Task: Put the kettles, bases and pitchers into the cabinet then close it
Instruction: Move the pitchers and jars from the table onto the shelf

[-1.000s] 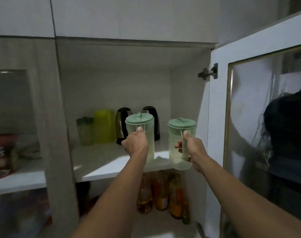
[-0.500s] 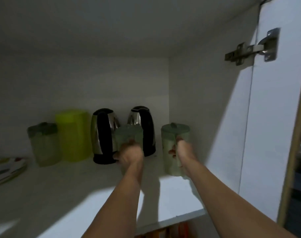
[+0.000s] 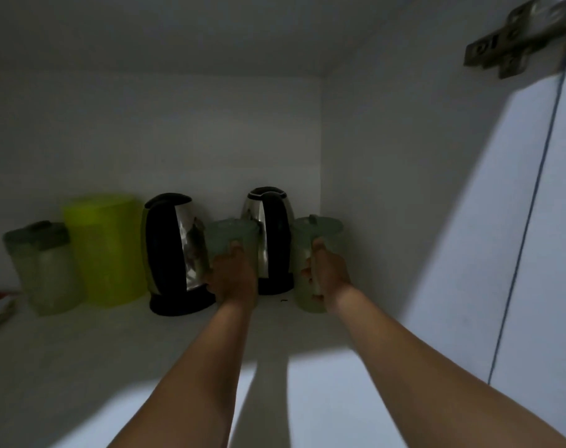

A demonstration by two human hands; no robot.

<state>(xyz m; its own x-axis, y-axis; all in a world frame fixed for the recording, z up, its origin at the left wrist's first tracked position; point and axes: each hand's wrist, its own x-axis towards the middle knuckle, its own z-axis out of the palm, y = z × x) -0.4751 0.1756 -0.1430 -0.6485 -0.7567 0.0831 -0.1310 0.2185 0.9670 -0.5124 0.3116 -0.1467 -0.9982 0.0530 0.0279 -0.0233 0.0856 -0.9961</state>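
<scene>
Deep on the cabinet shelf (image 3: pixel 81 367), the left hand (image 3: pixel 233 279) is wrapped around one green-lidded pitcher (image 3: pixel 231 234), the right hand (image 3: pixel 328 274) around another (image 3: pixel 307 250) near the side wall. Two kettles (image 3: pixel 171 250) stand on their bases (image 3: pixel 181 303) right behind. A yellow container (image 3: pixel 107 247) and a third pitcher (image 3: pixel 45 270) sit further left.
</scene>
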